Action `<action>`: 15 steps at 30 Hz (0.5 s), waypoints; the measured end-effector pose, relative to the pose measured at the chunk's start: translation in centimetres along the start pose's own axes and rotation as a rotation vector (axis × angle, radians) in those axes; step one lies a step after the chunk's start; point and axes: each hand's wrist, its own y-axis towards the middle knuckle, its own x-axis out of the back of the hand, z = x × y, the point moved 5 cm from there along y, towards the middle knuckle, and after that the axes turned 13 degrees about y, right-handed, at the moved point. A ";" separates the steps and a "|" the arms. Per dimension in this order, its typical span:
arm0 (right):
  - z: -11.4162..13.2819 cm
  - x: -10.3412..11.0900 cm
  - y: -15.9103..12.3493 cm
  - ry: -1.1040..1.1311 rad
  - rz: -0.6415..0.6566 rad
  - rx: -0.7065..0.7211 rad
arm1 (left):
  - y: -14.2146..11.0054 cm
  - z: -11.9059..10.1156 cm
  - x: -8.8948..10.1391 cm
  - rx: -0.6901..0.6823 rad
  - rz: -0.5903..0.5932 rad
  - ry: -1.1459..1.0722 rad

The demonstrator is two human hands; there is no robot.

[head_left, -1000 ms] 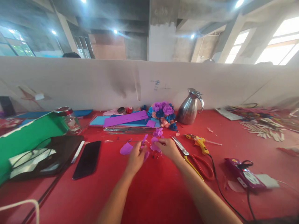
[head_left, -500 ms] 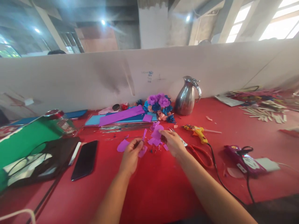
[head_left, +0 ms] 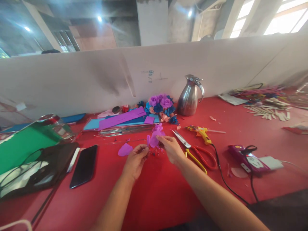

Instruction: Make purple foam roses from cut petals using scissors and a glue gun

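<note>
One rounded purple piece (head_left: 154,139) is pinched in the right hand (head_left: 171,149) above the red worktop (head_left: 163,199); just beside it, the left hand (head_left: 136,160) grips a narrow purple strip (head_left: 148,140). Scissors (head_left: 188,146) lie near the right hand; clustered flowers (head_left: 160,106) sit beyond.
</note>
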 end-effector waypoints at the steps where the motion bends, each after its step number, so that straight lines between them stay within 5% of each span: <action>1: 0.0 -0.1 0.0 -0.003 0.004 -0.001 | 0.0 0.0 -0.1 0.004 0.004 0.003; 15: 0.5 -0.6 -0.6 0.044 0.036 0.005 | 0.1 0.2 -0.1 0.022 0.016 -0.023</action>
